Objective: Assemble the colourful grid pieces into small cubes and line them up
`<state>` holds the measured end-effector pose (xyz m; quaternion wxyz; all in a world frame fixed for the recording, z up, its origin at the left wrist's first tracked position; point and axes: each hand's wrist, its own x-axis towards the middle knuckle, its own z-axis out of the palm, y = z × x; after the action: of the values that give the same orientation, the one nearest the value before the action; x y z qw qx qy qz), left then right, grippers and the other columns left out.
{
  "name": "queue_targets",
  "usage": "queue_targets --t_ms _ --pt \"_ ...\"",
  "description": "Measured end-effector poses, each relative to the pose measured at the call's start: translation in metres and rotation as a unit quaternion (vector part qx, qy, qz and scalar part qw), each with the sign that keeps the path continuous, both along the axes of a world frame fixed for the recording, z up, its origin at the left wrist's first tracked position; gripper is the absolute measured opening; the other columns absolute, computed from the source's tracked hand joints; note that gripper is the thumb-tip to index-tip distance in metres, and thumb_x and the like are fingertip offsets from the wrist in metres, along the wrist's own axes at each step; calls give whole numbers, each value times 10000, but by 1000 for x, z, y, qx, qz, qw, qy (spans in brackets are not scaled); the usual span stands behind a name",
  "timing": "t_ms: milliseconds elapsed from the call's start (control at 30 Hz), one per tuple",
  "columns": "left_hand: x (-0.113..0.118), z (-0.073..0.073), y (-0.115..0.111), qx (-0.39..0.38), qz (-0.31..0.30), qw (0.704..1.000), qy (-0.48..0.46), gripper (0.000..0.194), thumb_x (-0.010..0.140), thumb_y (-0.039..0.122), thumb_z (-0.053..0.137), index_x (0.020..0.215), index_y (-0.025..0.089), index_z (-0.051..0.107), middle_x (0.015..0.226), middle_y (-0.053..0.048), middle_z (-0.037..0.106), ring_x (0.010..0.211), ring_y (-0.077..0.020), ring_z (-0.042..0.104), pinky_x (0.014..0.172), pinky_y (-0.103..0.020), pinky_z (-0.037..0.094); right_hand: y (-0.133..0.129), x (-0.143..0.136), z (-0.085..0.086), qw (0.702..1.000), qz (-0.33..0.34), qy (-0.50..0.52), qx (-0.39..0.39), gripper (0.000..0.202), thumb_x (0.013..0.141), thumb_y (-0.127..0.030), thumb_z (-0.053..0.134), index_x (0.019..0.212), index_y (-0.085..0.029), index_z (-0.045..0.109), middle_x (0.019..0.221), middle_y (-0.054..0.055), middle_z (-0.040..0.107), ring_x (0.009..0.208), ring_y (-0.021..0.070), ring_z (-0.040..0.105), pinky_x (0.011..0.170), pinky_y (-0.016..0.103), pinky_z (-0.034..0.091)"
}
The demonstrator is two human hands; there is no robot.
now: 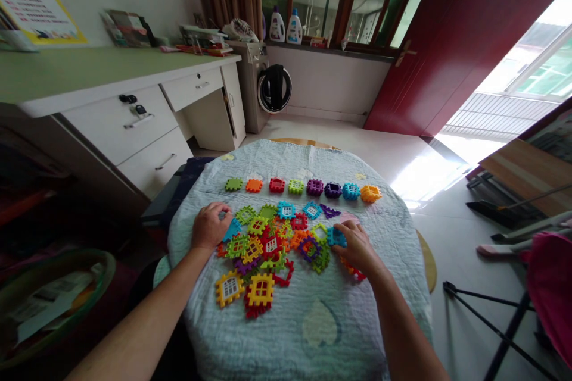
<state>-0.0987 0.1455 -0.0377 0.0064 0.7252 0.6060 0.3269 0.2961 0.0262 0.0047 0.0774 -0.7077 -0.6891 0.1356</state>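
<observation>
My left hand (211, 225) rests at the left side of a heap of colourful plastic building pieces, its fingers curled at a blue piece (233, 229). At the heap's right edge, my right hand (355, 242) has thumb and fingers on another blue piece (336, 237). Yellow window pieces (229, 289) lie at the near side of the heap. Behind it stands a row of separate pieces and stacks, from a green square (233, 184) at the left to an orange stack (370, 193) at the right. Red and orange pieces lie partly under my right hand.
A pale blue cloth (357, 321) covers the round table. A white desk (134, 80) and a washing machine (250, 86) stand beyond it at the left. A bin (105, 274) is at the lower left, and black folding legs (487, 315) stand at the right.
</observation>
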Motion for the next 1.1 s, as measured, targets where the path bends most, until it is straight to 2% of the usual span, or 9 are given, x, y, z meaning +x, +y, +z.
queue_targets --t_ms 133,267,433,667,733,833,933,1033,1100 --pt "0 0 0 1 3 1000 1 164 758 287 477 719 206 614 879 -77 703 886 -245 635 898 -352 478 4 3 4 1000 22 8 -21 624 697 -277 700 1297 -172 565 1226 132 561 1124 284 486 948 370 368" --pt "0 0 0 2 -1 1000 -1 169 761 281 474 728 201 618 885 -83 702 886 -248 635 904 -363 475 10 3 4 998 45 22 -32 520 693 -209 665 1211 -190 614 1139 109 578 1057 258 509 919 356 378" --pt "0 0 0 1 -4 1000 -2 180 767 286 473 730 195 624 889 -88 699 891 -251 635 906 -371 474 14 2 6 997 54 28 -41 479 682 -225 684 1157 -190 635 1070 94 575 996 239 514 897 348 377" --pt "-1 -1 0 3 -7 1000 -9 175 762 293 473 725 197 614 884 -86 699 901 -252 633 911 -371 475 15 0 11 996 80 22 -11 338 644 -208 670 979 -164 656 946 75 567 939 224 510 867 333 383" --pt "-1 -1 0 3 -10 1000 -12 179 765 300 473 731 196 615 889 -86 701 911 -255 634 918 -373 475 19 3 15 996 82 20 6 344 638 -199 655 980 -162 651 945 74 566 928 219 515 862 326 390" --pt "-2 -1 0 2 -13 1000 -15 192 770 308 469 738 193 620 889 -87 703 907 -259 638 919 -382 478 36 19 25 997 46 1 55 422 670 -222 629 1090 -181 630 1013 83 579 951 225 521 858 325 392" --pt "-2 -2 0 3 -14 1000 -19 198 774 313 467 742 192 621 891 -91 702 910 -264 640 916 -390 479 65 44 39 994 -10 -51 101 466 700 -290 627 1161 -218 609 1089 88 592 1023 261 504 876 355 371" --pt "-2 -2 0 1 -17 1000 -20 186 772 309 471 742 197 617 894 -91 701 920 -263 640 912 -388 477 99 71 49 990 -30 -94 96 486 716 -323 609 1195 -244 599 1186 92 581 1083 298 476 878 390 356" --pt "-2 -1 -1 0 -18 1000 -20 179 771 305 472 743 200 614 894 -91 700 919 -261 639 910 -387 476 120 85 50 991 -28 -116 67 508 694 -312 618 1198 -247 606 1208 95 576 1088 308 474 866 396 353"
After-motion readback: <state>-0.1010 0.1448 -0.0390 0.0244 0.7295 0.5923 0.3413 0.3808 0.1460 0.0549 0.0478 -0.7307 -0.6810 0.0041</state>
